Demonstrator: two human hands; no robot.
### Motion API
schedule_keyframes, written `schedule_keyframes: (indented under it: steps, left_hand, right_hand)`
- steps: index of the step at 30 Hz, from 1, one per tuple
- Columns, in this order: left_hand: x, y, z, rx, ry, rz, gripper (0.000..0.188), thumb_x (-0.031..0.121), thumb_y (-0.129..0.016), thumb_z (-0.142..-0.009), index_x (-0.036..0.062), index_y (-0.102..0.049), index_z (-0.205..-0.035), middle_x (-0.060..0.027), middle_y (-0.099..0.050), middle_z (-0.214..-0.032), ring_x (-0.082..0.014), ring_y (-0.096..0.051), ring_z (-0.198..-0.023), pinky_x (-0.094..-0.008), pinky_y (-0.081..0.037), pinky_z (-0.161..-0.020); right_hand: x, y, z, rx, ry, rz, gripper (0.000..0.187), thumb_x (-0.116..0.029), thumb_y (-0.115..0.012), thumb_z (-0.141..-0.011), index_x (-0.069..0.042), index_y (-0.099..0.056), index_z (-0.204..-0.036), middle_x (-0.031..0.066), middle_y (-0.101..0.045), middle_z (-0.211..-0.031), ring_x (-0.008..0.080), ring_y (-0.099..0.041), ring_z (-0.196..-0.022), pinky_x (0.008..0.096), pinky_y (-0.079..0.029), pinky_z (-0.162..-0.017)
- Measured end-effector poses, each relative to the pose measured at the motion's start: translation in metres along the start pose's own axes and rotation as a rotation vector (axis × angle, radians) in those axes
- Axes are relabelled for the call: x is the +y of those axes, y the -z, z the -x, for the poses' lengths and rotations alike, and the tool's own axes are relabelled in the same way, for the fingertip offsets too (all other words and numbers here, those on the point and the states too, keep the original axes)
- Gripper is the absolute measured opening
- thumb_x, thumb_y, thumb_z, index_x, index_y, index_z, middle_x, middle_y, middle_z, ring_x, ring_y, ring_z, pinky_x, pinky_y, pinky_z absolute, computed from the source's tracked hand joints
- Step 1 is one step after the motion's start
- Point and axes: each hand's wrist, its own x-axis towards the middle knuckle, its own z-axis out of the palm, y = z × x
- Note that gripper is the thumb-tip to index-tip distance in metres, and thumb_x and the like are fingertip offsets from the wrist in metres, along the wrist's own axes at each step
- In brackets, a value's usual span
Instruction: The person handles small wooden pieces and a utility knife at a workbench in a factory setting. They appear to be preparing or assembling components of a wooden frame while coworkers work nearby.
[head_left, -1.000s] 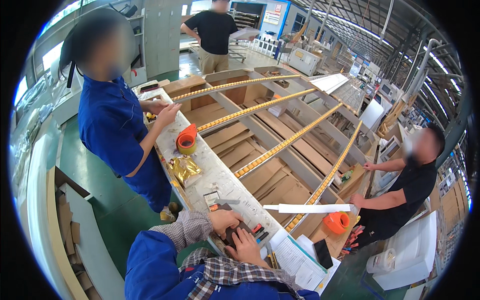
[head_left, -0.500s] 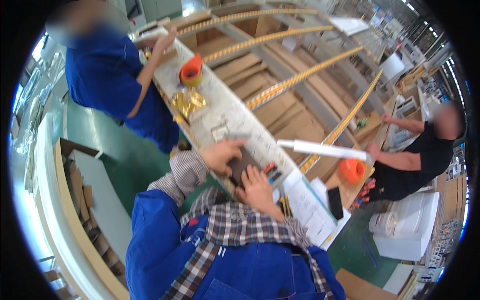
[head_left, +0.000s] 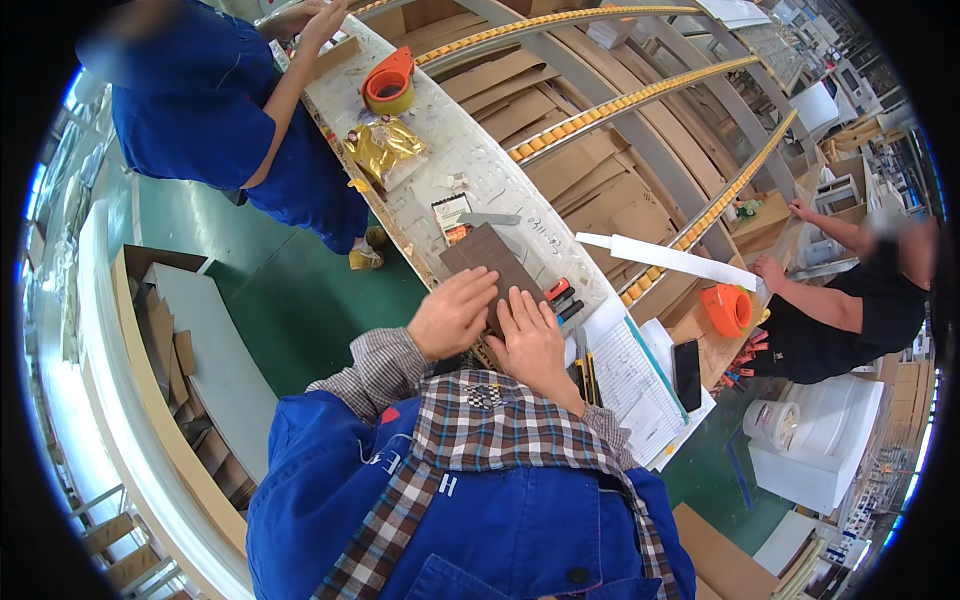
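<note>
A dark brown rectangular board point(head_left: 497, 262) lies on the pale workbench point(head_left: 465, 130) in front of me. My left hand point(head_left: 453, 312) rests at the board's near left edge, its fingers stretched out over the surface. Flat on the near right part lies my right hand point(head_left: 530, 340), fingers extended. Neither hand is wrapped round anything. Beyond the board are a metal blade point(head_left: 490, 218) and a small printed packet point(head_left: 451, 214). Right of it sit red and black markers point(head_left: 560, 296). Yellow-and-black utility knives point(head_left: 586, 372) lie beside my right wrist.
An orange tape dispenser point(head_left: 388, 82) and gold foil packaging point(head_left: 384, 150) sit farther along the bench. Papers point(head_left: 640, 385) and a black phone point(head_left: 687, 375) lie to the right. Roller tracks point(head_left: 600, 108) cross the frame beyond. Two co-workers stand nearby, one holding a white strip point(head_left: 670, 258).
My left hand has drawn back from the blade's area to the board's near left edge, uncovering more of the board. My right hand stays on the board. The view has shifted slightly.
</note>
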Motion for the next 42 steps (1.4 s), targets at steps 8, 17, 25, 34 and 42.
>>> schedule_keyframes:
  steps: [8,17,25,34,42]
  left_hand:
    - [-0.002,-0.007,-0.002,0.022,0.02,-0.051,0.022,0.009,-0.058,-0.074,-0.0024,-0.06,-0.093,-0.0143,-0.056,-0.111,-0.0279,-0.053,-0.105,-0.0368,-0.042,-0.09]
    - [-0.006,0.002,-0.009,0.141,0.004,-0.02,0.019,0.007,-0.058,-0.074,-0.0002,-0.058,-0.092,-0.0143,-0.057,-0.103,-0.0285,-0.055,-0.097,-0.0376,-0.04,-0.091]
    - [-0.047,0.0,-0.023,0.369,0.47,0.383,0.038,0.012,-0.045,-0.086,0.0006,-0.041,-0.121,-0.0171,-0.054,-0.11,-0.0293,-0.053,-0.102,-0.0342,-0.041,-0.088]
    - [-0.044,0.002,-0.026,0.217,0.489,0.447,0.053,0.031,-0.033,-0.092,0.0023,-0.021,-0.135,-0.0139,-0.057,-0.111,-0.0248,-0.052,-0.105,-0.032,-0.038,-0.092]
    - [-0.045,-0.01,-0.027,0.276,0.522,0.265,0.047,0.023,-0.035,-0.089,0.0092,-0.026,-0.132,-0.0075,-0.062,-0.101,-0.0221,-0.06,-0.073,-0.0303,-0.047,-0.068]
  right_hand:
    - [-0.003,0.001,0.001,0.042,-0.027,-0.033,0.051,-0.023,-0.067,-0.066,0.003,-0.055,-0.108,0.0206,-0.049,-0.119,0.0317,-0.045,-0.112,0.046,-0.033,-0.094]
    - [0.007,0.015,0.014,0.325,-0.332,-0.439,0.034,-0.012,-0.06,-0.076,-0.001,-0.055,-0.107,0.0158,-0.052,-0.116,0.0318,-0.05,-0.105,0.0406,-0.036,-0.091]
    - [0.031,0.003,0.039,0.373,-0.734,-0.849,0.035,-0.01,-0.057,-0.082,0.0,-0.05,-0.115,0.0119,-0.058,-0.107,0.0163,-0.057,-0.092,0.0264,-0.044,-0.076]
    - [0.031,0.006,0.043,0.145,-0.822,-1.09,0.031,-0.01,-0.052,-0.084,0.006,-0.052,-0.11,0.0108,-0.064,-0.085,0.0106,-0.059,-0.067,0.0215,-0.046,-0.062]
    - [0.026,0.013,0.039,0.056,-0.841,-1.141,0.033,-0.01,-0.05,-0.085,0.007,-0.05,-0.113,0.0105,-0.064,-0.089,0.0102,-0.058,-0.071,0.0213,-0.044,-0.063]
